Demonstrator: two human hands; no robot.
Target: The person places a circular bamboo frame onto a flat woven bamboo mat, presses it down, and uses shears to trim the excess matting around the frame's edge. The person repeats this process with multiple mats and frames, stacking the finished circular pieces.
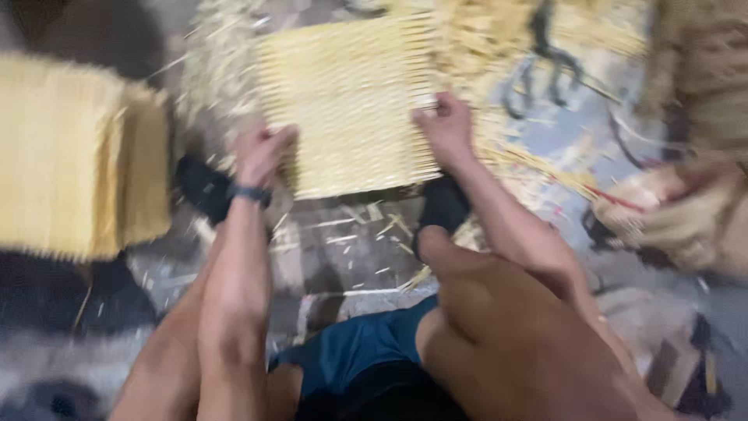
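A patterned floor covering [343, 242] in grey, pale blue and dark tones spreads beneath the scene, strewn with pale slivers and splinters [366, 226] just below the hands. Left of the left hand, a tall stack of yellow woven mats [74, 156] stands on the floor. Above and to the right of the right hand, loose yellow strips [499, 47] lie heaped over a dark branching motif [545, 54] in the covering. Far to the right, tan bundled material [686, 210] rests at the frame's edge, blurred beyond telling. Light is soft and even; no wall or window shows.
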